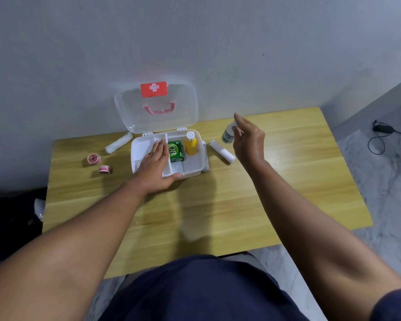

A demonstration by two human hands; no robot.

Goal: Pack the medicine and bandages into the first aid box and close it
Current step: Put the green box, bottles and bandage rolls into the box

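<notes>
A: Where is the first aid box (190, 169)?
B: At the back middle of the wooden table (218, 205), close to the wall, its clear lid (156, 107) standing up open. Inside sit a green carton (176, 151) and, just right of it, a yellow bottle (190, 144) lying in its own section.

A: And the hands?
B: The left hand (156, 166) lies flat and spread on the box's white inner tray (141, 144), gripping nothing. The right hand (248, 140) is raised right of the box, fingers loosely curled around the top of a small white bottle (227, 135); whether it truly grips, I cannot tell.

A: What is still outside?
B: One bandage roll (222, 151) just right of the box, another bandage roll (119, 142) to its left, and two pink tape rolls (94, 158) further left.
</notes>
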